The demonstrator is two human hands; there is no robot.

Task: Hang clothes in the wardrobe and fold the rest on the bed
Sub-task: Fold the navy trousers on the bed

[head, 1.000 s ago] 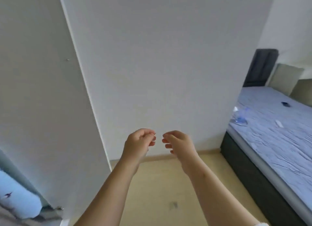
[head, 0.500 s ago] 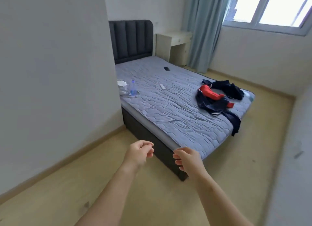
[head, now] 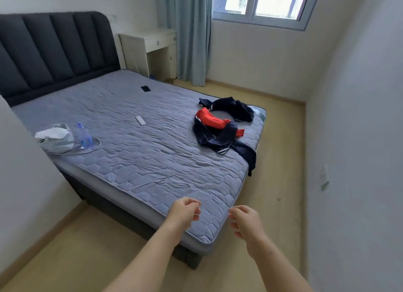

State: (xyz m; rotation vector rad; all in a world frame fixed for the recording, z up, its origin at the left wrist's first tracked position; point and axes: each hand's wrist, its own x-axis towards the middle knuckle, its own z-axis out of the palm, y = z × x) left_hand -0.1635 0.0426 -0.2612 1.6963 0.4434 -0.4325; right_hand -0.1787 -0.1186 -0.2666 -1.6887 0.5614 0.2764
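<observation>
I see the navy and red clothes (head: 222,125) heaped near the far right edge of the bed (head: 130,160), 1 dark sleeve hanging over the side. They lie well ahead of my left grip (head: 185,213) and right grip (head: 246,222), both loosely curled, holding nothing, at the bed's near corner. The label on the bottle (head: 82,135) is too small to read.
</observation>
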